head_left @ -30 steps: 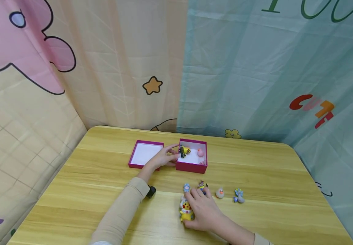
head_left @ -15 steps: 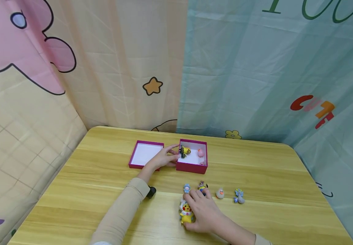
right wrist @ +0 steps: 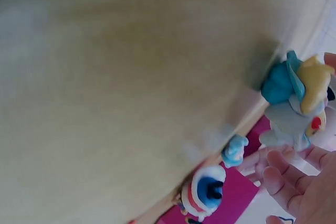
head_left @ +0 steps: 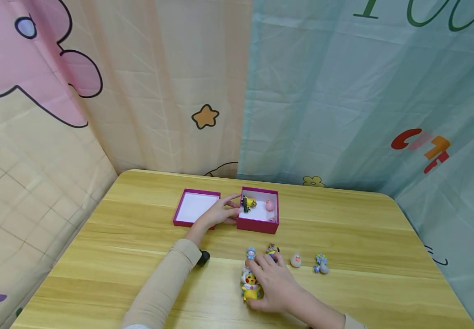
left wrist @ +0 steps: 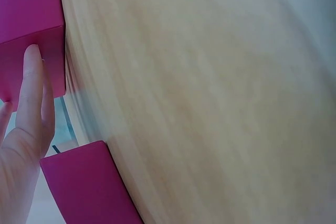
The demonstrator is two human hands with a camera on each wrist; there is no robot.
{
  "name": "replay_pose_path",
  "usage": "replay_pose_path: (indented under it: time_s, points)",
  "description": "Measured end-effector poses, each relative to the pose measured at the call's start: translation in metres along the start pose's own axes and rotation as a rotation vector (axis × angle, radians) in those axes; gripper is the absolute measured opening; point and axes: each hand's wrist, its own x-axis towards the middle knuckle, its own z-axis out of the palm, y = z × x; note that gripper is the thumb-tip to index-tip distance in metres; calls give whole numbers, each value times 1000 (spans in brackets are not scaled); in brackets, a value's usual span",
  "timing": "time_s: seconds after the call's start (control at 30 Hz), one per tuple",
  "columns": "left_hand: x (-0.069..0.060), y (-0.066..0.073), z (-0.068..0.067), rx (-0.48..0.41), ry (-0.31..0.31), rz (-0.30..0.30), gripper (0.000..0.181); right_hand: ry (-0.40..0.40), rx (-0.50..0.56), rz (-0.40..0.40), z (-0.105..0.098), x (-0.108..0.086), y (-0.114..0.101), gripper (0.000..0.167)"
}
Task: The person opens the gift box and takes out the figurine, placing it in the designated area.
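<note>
Fingers of the left hand (head_left: 220,213) lie extended against the left wall of the magenta box (head_left: 257,225); the left wrist view shows a straight finger of the left hand (left wrist: 31,108) touching the box side (left wrist: 31,61). A yellow figure with a white hood (head_left: 251,289) lies near the front, held between the thumb and fingers of the right hand (head_left: 276,284). Its teal, white and yellow parts show in the right wrist view, where the figure (right wrist: 294,103) is beside the right hand (right wrist: 315,192). Inside the box are a yellow-black figure (head_left: 249,202) and a pink duck (head_left: 270,205).
The magenta lid (head_left: 196,208) lies open side up left of the box. Beyond the right fingers are a small blue figure (head_left: 251,252) and a multicoloured figure (head_left: 271,249). Farther right are a grey duck (head_left: 296,260) and a blue-grey figure (head_left: 321,264). A black object (head_left: 203,258) is beside the left sleeve.
</note>
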Motion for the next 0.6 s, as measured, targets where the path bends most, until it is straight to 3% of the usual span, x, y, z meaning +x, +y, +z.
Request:
replay_pose_path:
  time_s: [0.23,0.6]
  points:
    - [0,1,0,-5,-6,-3,57,47,28,7,-16,7,10,73]
    - [1,1,0,1,-11,-1,56,222,-16,136,-51,39,40,64]
